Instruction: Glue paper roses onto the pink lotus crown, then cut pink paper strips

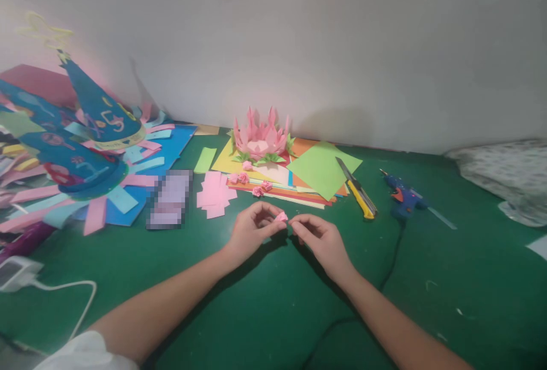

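Between the thumb and fingers of my left hand [253, 228] is a small pink paper flower [281, 217]. My right hand [321, 239] is closed in a pinch just right of the flower; what its fingertips hold, if anything, I cannot make out. Beyond my hands lie several finished small pink paper roses [243, 177]. A pile of pink paper pieces [213, 193] is to their left. Behind the roses stands a large pink paper lotus [261, 139] with green leaves, on top of stacked coloured paper sheets [325, 167].
A yellow utility knife [362, 199] and a blue glue gun [404, 196], its cable trailing toward me, lie on the right of the green table [427, 290]. At left are a phone [170, 199], blue decorated paper cones [100, 108] and a white charger [19, 273] with a cable.
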Available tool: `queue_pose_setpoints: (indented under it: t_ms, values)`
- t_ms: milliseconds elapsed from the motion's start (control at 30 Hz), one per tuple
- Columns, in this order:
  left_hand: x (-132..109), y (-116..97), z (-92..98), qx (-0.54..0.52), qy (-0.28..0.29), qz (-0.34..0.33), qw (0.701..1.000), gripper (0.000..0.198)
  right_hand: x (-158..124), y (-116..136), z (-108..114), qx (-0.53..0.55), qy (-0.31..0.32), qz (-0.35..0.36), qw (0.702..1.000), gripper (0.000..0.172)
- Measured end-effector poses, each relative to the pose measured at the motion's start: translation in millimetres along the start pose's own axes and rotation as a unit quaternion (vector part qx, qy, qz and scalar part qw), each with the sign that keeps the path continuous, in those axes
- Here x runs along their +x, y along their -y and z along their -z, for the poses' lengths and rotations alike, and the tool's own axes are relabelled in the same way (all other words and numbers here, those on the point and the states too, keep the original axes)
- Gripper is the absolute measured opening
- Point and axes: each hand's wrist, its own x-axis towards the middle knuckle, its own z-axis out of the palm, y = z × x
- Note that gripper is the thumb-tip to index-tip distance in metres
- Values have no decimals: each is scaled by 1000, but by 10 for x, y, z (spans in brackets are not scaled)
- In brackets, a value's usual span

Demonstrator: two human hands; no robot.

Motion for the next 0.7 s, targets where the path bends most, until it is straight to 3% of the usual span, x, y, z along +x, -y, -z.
queue_pose_setpoints:
  t_ms: [133, 333, 467, 600, 700]
  values:
    - [-43, -1, 18, 127, 6, -97, 987, 21, 3, 5, 3, 16, 16, -50, 998, 29]
    - [-62, -23, 35, 177, 22, -147, 973, 16, 1, -8, -6, 32, 19, -73, 997, 29]
    - [-63, -21, 21, 175, 24, -123, 977, 17, -7, -15, -21, 18, 16, -64, 998, 27]
    - [-64, 11, -2, 156, 28, -57, 986, 22, -25, -17, -42, -40, -9, 3, 999, 18]
    - [-64, 22, -12, 160, 22, -69, 984, 24, -31, -26, -55, -69, -18, 32, 997, 12]
